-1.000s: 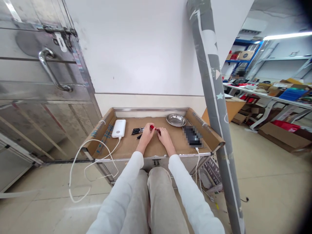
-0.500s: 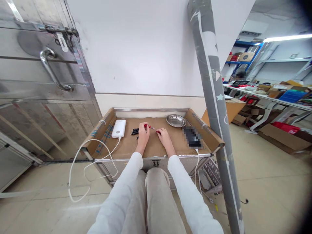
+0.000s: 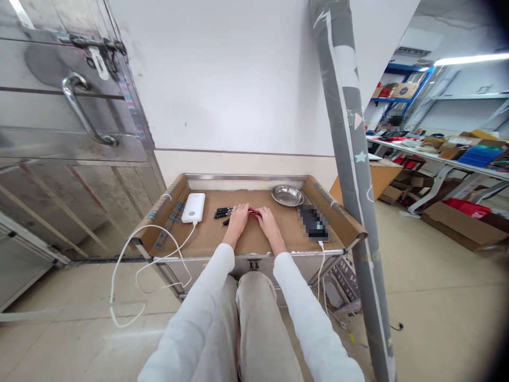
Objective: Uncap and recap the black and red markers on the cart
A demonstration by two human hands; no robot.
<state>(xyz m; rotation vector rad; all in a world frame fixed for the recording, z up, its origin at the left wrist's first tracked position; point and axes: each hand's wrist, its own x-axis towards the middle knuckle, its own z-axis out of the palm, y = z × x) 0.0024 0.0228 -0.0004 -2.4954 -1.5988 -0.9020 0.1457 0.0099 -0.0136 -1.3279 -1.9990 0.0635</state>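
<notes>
Hands rejoined vs earlier: left hand & right hand both grip red pen.

Both hands, left hand & right hand, on red pen btwn them

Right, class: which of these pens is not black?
The red pen, gripped between the left hand and right hand; the black pens lie bunched beside the left hand.
</notes>
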